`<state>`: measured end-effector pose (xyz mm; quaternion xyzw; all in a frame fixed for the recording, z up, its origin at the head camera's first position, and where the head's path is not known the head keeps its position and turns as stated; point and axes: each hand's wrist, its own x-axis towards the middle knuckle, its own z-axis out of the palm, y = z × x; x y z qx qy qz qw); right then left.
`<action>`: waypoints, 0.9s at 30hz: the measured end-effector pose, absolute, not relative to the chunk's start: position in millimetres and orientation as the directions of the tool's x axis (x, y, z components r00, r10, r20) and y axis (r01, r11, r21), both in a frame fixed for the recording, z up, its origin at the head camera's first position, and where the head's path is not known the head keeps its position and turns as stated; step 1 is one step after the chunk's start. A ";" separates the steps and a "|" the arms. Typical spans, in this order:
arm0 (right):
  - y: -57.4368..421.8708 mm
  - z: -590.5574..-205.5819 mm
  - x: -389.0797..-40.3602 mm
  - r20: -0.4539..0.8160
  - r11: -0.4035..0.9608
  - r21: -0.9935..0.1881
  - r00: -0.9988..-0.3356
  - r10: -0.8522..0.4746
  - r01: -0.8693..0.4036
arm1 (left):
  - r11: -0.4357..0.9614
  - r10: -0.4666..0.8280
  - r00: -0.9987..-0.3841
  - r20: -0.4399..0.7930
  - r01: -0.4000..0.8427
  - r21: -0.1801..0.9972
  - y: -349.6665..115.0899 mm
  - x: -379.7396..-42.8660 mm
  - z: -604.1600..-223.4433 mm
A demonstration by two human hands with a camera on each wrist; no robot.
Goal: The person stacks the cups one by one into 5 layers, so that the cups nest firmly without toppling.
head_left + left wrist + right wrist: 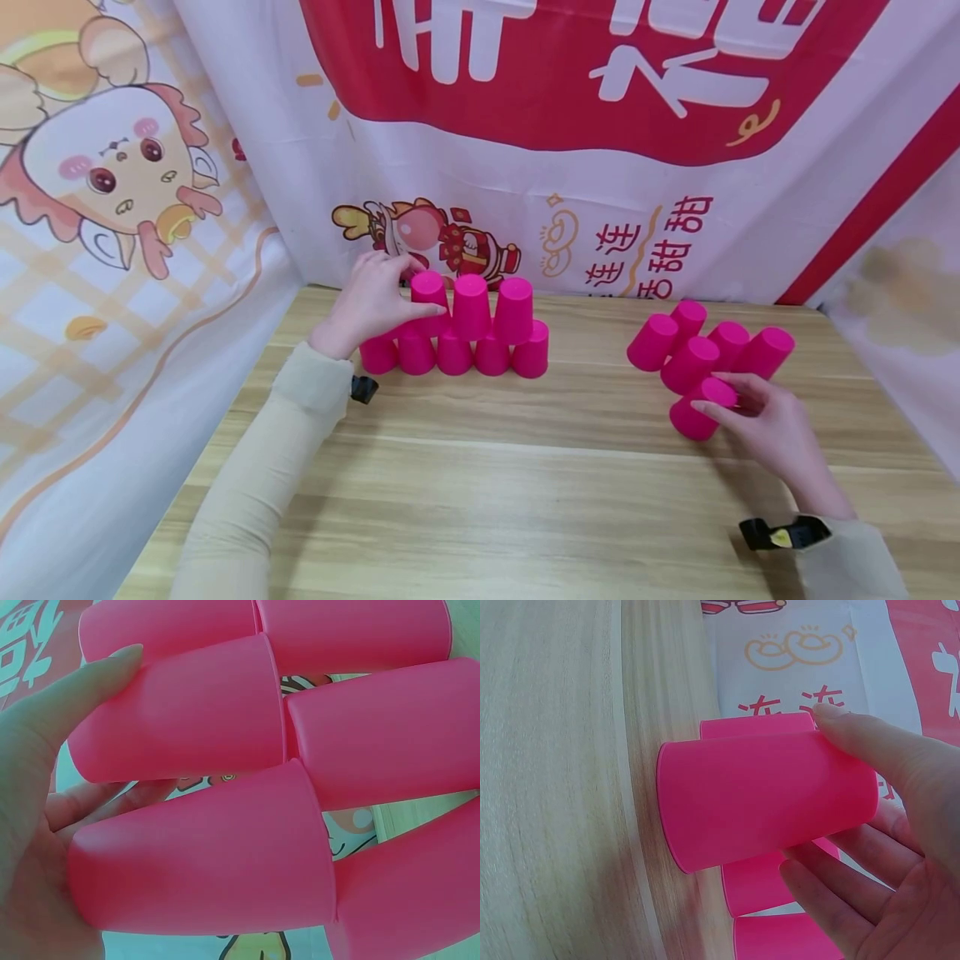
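Observation:
Bright pink cups (530, 350), turned upside down, form a bottom row at the back left of the table, with a second row resting on it. My left hand (378, 292) is at the left end of the upper row, gripping an upper cup (180, 712) with the thumb in front and fingers behind. In the head view this hand hides another upper cup (202, 851). Over on the right, my right hand (772, 425) holds the nearest pink cup (701, 408) of a loose cluster, thumb on one side and fingers on the other.
Several more upside-down pink cups (690, 365) stand close behind the right-hand one. The wood-grain table (525, 500) meets a printed cloth backdrop (480, 183) at its back edge, and another cloth (90, 333) hangs along the left side. Black straps (783, 533) circle the wrists.

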<state>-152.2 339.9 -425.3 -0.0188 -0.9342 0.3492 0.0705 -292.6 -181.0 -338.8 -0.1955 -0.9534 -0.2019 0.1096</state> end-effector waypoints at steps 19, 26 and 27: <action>338.0 -424.5 -151.0 0.117 0.760 -0.650 -0.989 0.091 -0.007 | 0.829 0.340 -0.901 0.270 0.423 0.366 -186.1 -290.5 -337.9; 340.0 -428.6 -151.5 0.126 0.761 -0.649 -0.988 0.086 -0.016 | 0.830 0.330 -0.904 0.271 0.415 0.373 -186.7 -290.5 -337.7; 341.0 -430.7 -151.4 0.135 0.763 -0.646 -0.988 0.081 -0.026 | 0.829 0.327 -0.905 0.271 0.412 0.378 -186.7 -290.5 -338.1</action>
